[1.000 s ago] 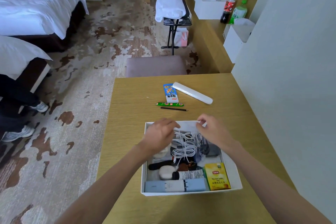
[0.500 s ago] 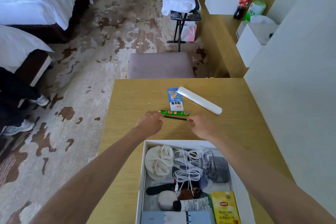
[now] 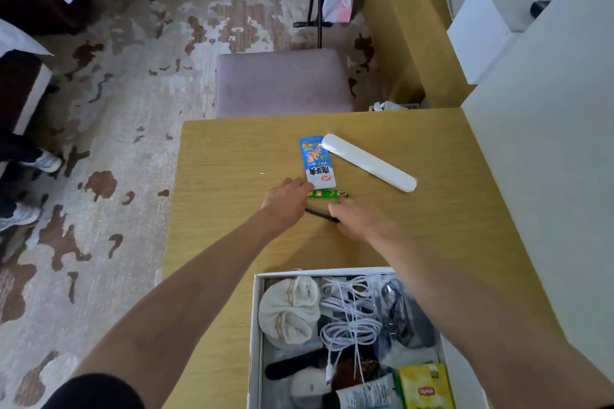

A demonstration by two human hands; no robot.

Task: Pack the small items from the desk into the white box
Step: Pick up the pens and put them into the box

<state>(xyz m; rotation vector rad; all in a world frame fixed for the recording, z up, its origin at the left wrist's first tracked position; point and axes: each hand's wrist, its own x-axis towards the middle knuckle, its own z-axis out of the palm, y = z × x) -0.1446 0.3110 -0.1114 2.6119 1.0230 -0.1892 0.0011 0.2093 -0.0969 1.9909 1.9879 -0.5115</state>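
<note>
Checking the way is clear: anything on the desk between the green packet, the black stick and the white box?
Nothing visible does. Only bare desk lies between the green packet, the thin black stick and the open white box. The left hand and right hand are at them.

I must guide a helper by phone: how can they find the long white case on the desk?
On the wooden desk, look past the open white cardboard box toward the far edge. The long white plastic case lies slanted beside the blue sachet. It alone is plain white, round-ended and longest.
</note>
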